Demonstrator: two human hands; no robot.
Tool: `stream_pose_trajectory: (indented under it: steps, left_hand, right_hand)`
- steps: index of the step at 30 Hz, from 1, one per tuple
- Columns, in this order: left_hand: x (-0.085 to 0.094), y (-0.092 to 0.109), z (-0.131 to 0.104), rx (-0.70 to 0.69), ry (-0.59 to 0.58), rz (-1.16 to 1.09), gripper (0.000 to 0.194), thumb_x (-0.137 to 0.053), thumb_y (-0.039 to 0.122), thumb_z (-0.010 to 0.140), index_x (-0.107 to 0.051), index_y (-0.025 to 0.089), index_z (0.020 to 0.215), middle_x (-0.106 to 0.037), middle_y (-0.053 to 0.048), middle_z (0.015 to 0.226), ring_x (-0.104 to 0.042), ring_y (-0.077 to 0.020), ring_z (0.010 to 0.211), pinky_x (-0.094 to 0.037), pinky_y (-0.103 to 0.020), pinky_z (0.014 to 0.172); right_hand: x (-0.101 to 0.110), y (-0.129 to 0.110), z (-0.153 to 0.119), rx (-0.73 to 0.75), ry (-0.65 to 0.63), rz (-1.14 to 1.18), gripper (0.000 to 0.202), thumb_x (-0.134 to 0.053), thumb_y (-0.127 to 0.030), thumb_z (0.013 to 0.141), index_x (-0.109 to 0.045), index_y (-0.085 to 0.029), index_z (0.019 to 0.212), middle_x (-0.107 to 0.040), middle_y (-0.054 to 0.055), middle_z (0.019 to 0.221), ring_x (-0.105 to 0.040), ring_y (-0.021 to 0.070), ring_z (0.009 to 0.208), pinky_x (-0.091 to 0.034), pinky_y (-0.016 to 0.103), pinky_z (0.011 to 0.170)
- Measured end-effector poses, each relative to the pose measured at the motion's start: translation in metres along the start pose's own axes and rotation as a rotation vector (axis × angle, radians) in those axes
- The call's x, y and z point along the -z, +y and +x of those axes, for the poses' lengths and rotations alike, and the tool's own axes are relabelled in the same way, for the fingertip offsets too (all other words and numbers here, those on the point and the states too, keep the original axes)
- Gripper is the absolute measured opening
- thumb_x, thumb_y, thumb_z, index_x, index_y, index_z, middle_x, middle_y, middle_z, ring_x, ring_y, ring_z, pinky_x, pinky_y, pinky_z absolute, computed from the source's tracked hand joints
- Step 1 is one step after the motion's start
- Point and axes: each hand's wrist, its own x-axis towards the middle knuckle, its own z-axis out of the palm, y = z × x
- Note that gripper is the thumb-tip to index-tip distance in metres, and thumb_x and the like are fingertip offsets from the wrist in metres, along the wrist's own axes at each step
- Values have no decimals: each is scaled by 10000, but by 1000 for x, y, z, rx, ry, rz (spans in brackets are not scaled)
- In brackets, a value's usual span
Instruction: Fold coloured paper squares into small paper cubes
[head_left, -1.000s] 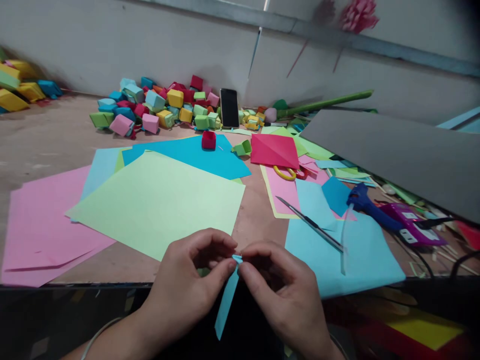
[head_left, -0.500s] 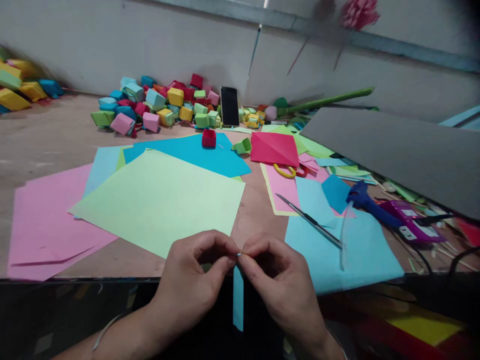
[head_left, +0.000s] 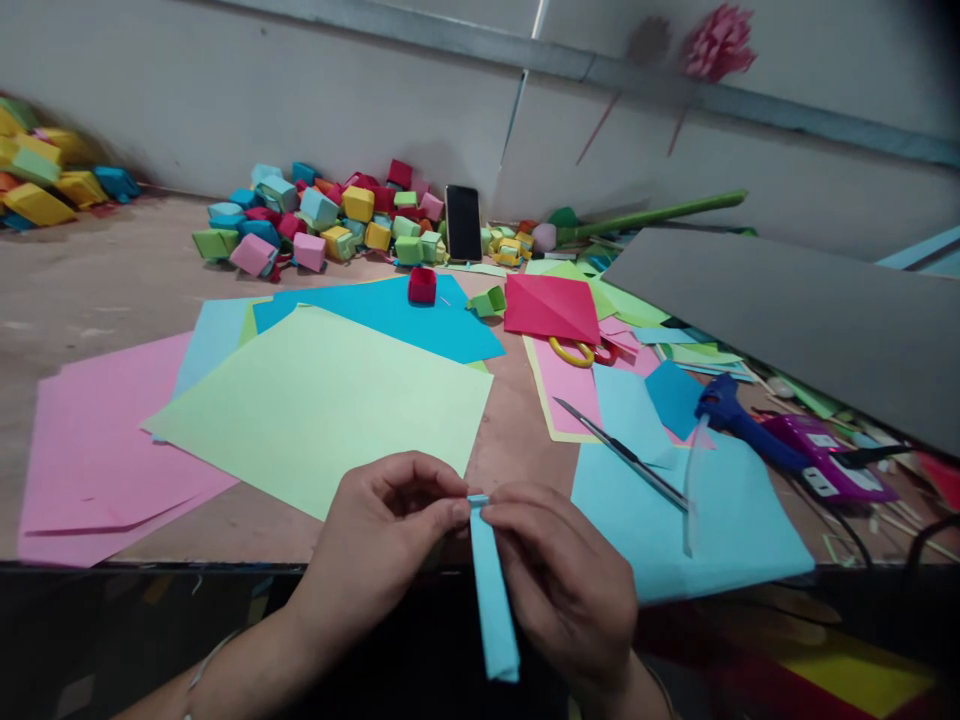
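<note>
A light blue paper strip (head_left: pixel 493 600) hangs down over the table's front edge, its top end bent into a small fold. My left hand (head_left: pixel 394 530) pinches that folded end from the left between thumb and index finger. From the right, my right hand (head_left: pixel 570 570) grips the same end with thumb and fingertips. Just beyond my hands lies a pale green sheet (head_left: pixel 330 400). To the right, a craft knife (head_left: pixel 622 455) rests on light blue paper (head_left: pixel 720 530).
Folded paper boxes (head_left: pixel 315 215) pile up by the wall, beside a phone (head_left: pixel 463 222). Pink sheets (head_left: pixel 112 440) lie at left. Yellow-handled scissors (head_left: pixel 572 352), a blue glue gun (head_left: pixel 750 420), a purple box (head_left: pixel 825 455) and a large grey panel (head_left: pixel 795 310) occupy the right side.
The strip has swung so its lower end points further right, and more of its folded top shows. My right hand has turned, its fingers now lying along the strip's right side.
</note>
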Motion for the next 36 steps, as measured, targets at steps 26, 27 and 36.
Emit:
stream_pose_trajectory:
  steps: [26, 27, 36]
  left_hand:
    - [4, 0, -4, 15, -144, 94, 125, -727, 188, 664, -658, 153, 762, -667, -8, 696, -601, -128, 676, -487, -215, 638]
    - [3, 2, -5, 14, -143, 104, 101, -718, 184, 663, -663, 150, 741, -669, -10, 687, -601, -129, 667, -485, -217, 636]
    - [-4, 9, -10, 15, -184, 52, 41, -669, 115, 631, -678, 152, 645, -606, 29, 573, -517, -79, 526, -426, -177, 526]
  right_hand:
    - [4, -9, 7, -705, -171, 458, 86, -649, -203, 809, -635, -219, 892, -620, -19, 773, -584, 109, 691, -486, 199, 603]
    - [3, -11, 7, -680, -156, 453, 83, -633, -186, 814, -632, -224, 889, -627, -18, 782, -594, 113, 701, -492, 204, 609]
    - [-1, -8, 7, -336, 67, 406, 202, -571, -15, 721, -614, -212, 707, -581, -26, 661, -563, 118, 611, -451, 231, 539]
